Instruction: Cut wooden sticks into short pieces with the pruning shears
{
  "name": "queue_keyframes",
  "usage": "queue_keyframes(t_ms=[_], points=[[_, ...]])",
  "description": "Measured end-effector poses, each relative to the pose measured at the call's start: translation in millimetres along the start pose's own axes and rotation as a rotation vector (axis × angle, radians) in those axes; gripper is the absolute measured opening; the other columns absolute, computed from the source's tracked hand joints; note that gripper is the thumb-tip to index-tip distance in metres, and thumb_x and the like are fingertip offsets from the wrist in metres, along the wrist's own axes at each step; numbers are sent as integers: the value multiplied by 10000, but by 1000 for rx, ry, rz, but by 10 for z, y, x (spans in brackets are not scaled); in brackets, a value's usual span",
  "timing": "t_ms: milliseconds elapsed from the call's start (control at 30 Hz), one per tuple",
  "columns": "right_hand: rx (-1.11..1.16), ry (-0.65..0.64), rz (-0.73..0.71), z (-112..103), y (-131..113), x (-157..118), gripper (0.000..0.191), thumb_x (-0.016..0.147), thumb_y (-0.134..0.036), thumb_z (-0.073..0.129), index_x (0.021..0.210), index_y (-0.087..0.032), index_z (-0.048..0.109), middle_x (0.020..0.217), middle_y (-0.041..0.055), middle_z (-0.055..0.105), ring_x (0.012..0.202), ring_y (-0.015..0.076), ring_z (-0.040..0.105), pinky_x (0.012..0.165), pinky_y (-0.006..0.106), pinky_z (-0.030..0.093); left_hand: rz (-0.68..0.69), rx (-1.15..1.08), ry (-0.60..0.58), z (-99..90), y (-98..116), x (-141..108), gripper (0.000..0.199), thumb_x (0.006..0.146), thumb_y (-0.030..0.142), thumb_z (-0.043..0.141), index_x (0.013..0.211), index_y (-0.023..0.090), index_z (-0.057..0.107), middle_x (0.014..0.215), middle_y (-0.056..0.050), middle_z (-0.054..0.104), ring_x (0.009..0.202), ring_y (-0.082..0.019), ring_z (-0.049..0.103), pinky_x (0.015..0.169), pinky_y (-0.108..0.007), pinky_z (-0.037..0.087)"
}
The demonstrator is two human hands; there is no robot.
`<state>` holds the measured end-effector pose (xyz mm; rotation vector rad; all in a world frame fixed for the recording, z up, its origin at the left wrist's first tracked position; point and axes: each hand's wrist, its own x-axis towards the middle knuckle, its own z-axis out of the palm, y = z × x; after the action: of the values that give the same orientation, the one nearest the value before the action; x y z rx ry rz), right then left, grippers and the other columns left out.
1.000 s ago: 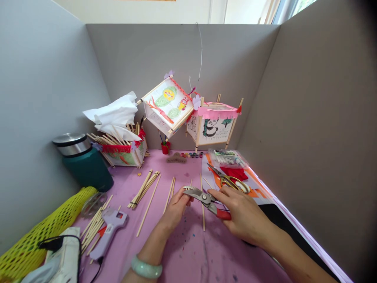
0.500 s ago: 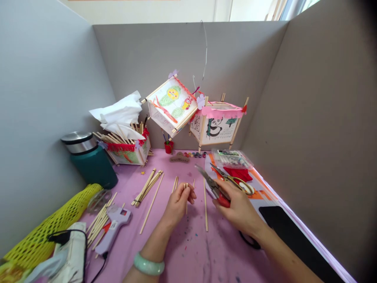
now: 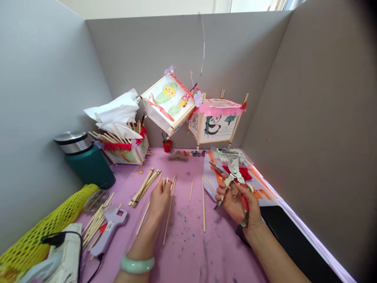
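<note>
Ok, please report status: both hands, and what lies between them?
Left hand: grip closed on wooden sticks. Right hand: holding red-handled pruning shears. Between hands: loose sticks on purple surface.

The table (image 3: 191,236) is pinkish purple, flecked with blue and dark specks toward six o'clock. Pruners (image 3: 245,196) at four o'clock show red handles and silver-grey metal, while the sticks (image 3: 204,208) are pale straw. A jade-green bangle (image 3: 138,265) gleams at seven. The bottle (image 3: 88,165) at nine is teal beneath a silver and black top; the mesh (image 3: 50,226) at eight is yellow-green with an open diamond pattern. The lantern (image 3: 167,100) at eleven bears green, yellow and red drawings on white; another lantern (image 3: 218,127), at two, pairs scalloped pink trim with a black-and-white panda.
</note>
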<state>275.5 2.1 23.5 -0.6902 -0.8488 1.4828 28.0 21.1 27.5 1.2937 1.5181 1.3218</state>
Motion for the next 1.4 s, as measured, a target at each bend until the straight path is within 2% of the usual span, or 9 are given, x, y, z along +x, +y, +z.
queue_keyframes(t_ms=[100, 300, 433, 600, 733, 833, 967, 1067, 1400], points=[[44, 10, 5, -31, -16, 7, 368, 848, -402, 411, 1148, -258, 567, 900, 57, 587, 726, 198, 566, 674, 400, 479, 101, 362, -66, 142, 3, -111, 111, 772, 280, 551, 716, 187, 575, 585, 23, 511, 592, -144, 477, 583, -245, 299], [160, -36, 27, 19, -2, -19, 343, 833, -344, 453, 1140, -251, 574, 888, 44, 579, 741, 184, 559, 702, 396, 473, 225, 721, -387, 613, 90, -584, 102, 777, 244, 536, 798, 180, 613, 731, -88, 631, 685, -228, 585, 620, -299, 329], [131, -30, 17, 10, 12, -15, 377, 824, -350, 473, 1180, -254, 555, 889, 44, 574, 725, 181, 547, 701, 394, 471, 168, 811, -378, 770, 68, -703, 140, 762, 189, 530, 866, 143, 612, 789, -152, 646, 717, -279, 616, 657, -350, 374], [97, -28, 19, -6, 15, -6, 375, 821, -365, 468, 1171, -263, 558, 908, 51, 588, 744, 192, 551, 708, 407, 466, 108, 813, -299, 581, 71, -538, 103, 754, 168, 503, 739, 153, 604, 732, -162, 641, 711, -276, 615, 645, -345, 370], [114, -32, 23, 10, 6, -13, 380, 821, -354, 468, 1177, -253, 555, 897, 56, 582, 750, 197, 552, 713, 410, 468, 32, 659, -239, 341, 72, -331, 106, 702, 165, 537, 598, 187, 540, 622, -90, 612, 656, -218, 581, 606, -294, 340], [110, -48, 31, 26, 7, -26, 383, 819, -344, 469, 1181, -252, 552, 890, 53, 575, 738, 193, 551, 720, 414, 470, -88, 404, -274, 242, 79, -238, 63, 693, 133, 520, 661, 177, 552, 547, -24, 586, 531, -148, 511, 536, -247, 320], [53, -60, 32, 30, 32, -35, 379, 810, -356, 486, 1168, -253, 554, 918, 57, 585, 765, 200, 559, 741, 418, 468, -325, -72, -408, 185, 156, -244, 207, 746, 227, 520, 939, 156, 535, 612, 29, 592, 342, -46, 255, 377, -200, 165], [19, -77, 47, 38, 55, -47, 383, 793, -357, 508, 1159, -255, 554, 935, 58, 585, 792, 204, 560, 767, 415, 463, -363, -322, -562, 147, 218, -275, 288, 735, 295, 587, 971, 143, 527, 651, 32, 594, 332, -5, 161, 350, -189, 85], [-73, -156, 76, 169, 73, -118, 484, 707, -377, 593, 1165, -226, 555, 928, 70, 540, 806, 205, 532, 750, 381, 462, -466, -609, -638, 130, 245, -263, 192, 717, 243, 627, 848, 139, 531, 587, 38, 564, 317, 19, 168, 337, -166, 46]])
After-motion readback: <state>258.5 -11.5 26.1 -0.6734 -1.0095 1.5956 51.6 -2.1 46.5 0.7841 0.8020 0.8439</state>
